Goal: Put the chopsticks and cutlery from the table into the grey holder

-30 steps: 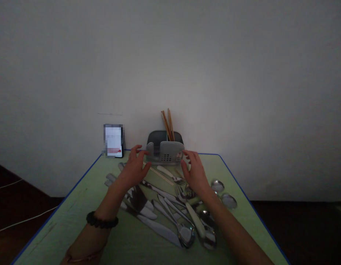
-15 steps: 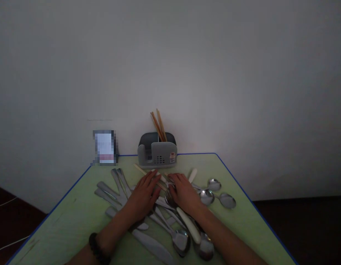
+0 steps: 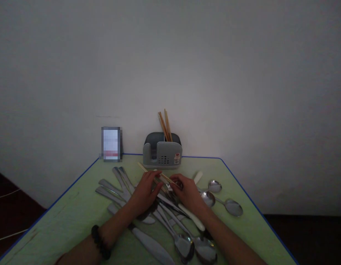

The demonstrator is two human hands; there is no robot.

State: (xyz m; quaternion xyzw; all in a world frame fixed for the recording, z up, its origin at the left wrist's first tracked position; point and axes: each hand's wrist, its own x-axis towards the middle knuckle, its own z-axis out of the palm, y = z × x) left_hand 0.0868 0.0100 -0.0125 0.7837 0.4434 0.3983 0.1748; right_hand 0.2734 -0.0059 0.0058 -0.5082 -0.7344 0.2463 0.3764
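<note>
Above the middle of a pale green surface with a blue edge (image 3: 73, 217), a thin pale wooden chopstick (image 3: 167, 179) is pinched at its right end between the thumb and fingers of the right hand (image 3: 189, 193). Its other end is seen close by the fingertips of the left hand (image 3: 145, 190), whose thumb and forefinger are parted; whether anything is gripped there cannot be told. A second pale chopstick (image 3: 142, 167) is partly covered by the left hand, its far tip pointed toward a grey plastic caddy with a holed front wall (image 3: 166, 150). Several brown wooden chopsticks (image 3: 166, 127) are stood at a slant in the caddy. Flat-handled silver metal knives (image 3: 111, 187) are fanned out beside the left hand, and a broad silver knife blade (image 3: 152, 243) is laid nearer the front. A smooth cream utensil handle (image 3: 191, 217) is placed beside the right wrist. Three oval-bowled silver spoons (image 3: 233, 207) are spread right of that hand, while two larger silver spoons (image 3: 184, 246) are set between the forearms
</note>
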